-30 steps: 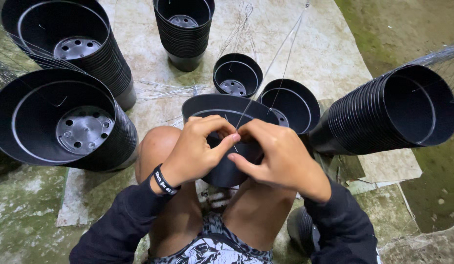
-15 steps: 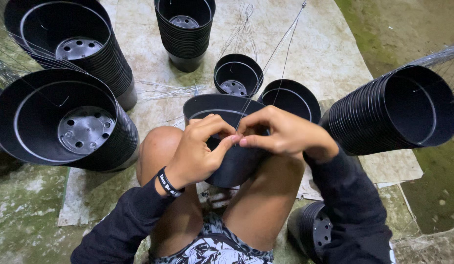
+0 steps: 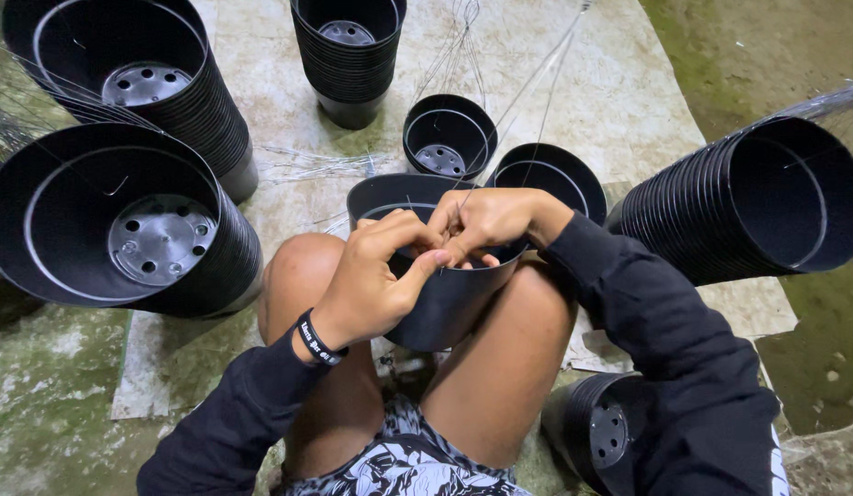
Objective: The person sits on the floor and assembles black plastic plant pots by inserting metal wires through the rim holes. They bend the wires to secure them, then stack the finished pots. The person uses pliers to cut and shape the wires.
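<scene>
Pot [image 3: 445, 308], black plastic, sits wedged between the knees, both hands at its near rim, left hand [image 3: 376, 280] and right hand [image 3: 486, 220] fingers pinching thin wire [image 3: 527, 101]; probably light, thin-walled, flexy, best gripped at rim.

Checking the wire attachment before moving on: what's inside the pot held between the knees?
Inside the black pot, only the upper inner wall and thin wires rising from the rim show. The left hand and right hand cover the opening, hiding its bottom.
</scene>
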